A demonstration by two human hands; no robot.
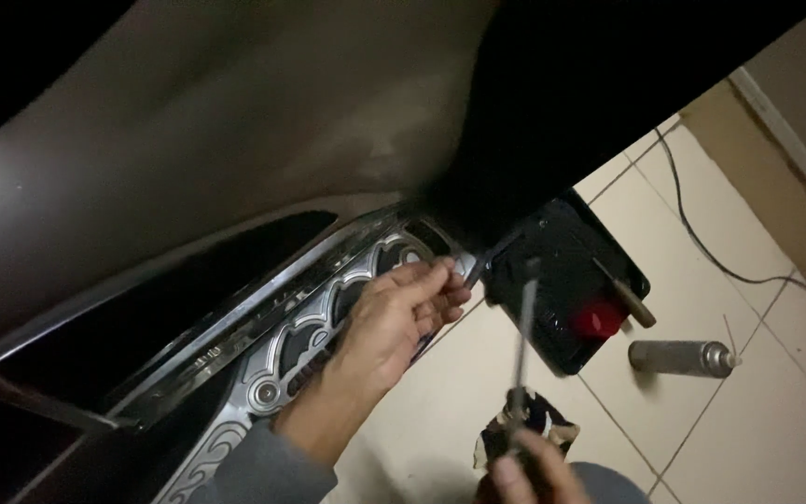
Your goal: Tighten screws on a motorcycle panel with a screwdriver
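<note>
The floor [701,280] is laid with pale cream tiles, their thin dark joints running slantwise across the view. A black tray [566,280] lies flat on it, holding a small red piece [599,320] and a slim tool with a tan handle [624,292]. Just beside the tray — on bare tile — a grey spray can [678,357] lies on its side, its thin straw pointing up. Nearer, a crumpled dark patterned rag [538,425] rests on the tiles. A thin black cable [748,271] snakes across the floor towards the wall's pale skirting [790,145].
</note>
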